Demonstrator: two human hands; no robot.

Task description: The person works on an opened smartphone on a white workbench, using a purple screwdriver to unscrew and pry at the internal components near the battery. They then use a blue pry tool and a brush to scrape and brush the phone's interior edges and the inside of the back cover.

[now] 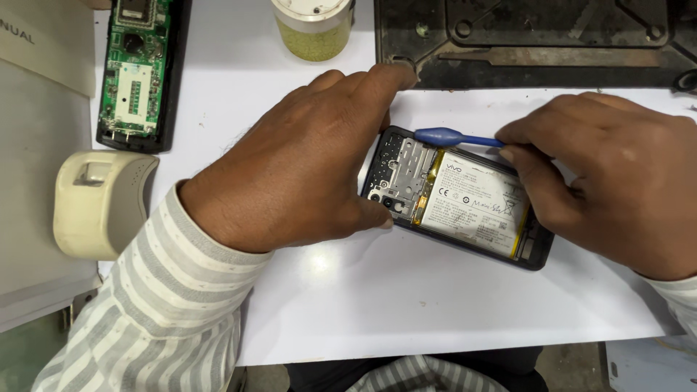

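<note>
Both arms wear a long-sleeved shirt with broad grey and white stripes running across the sleeve. The left sleeve [145, 305] shows most of its length, ending in a cuff at the wrist, its cloth softly creased. The right sleeve [679, 297] shows only a small pale patch at the picture's edge. The left hand [298, 174] and right hand [610, 174] are bare, with no rings, watch or gloves. More striped cloth [428, 376] shows at the bottom edge, above dark fabric.
</note>
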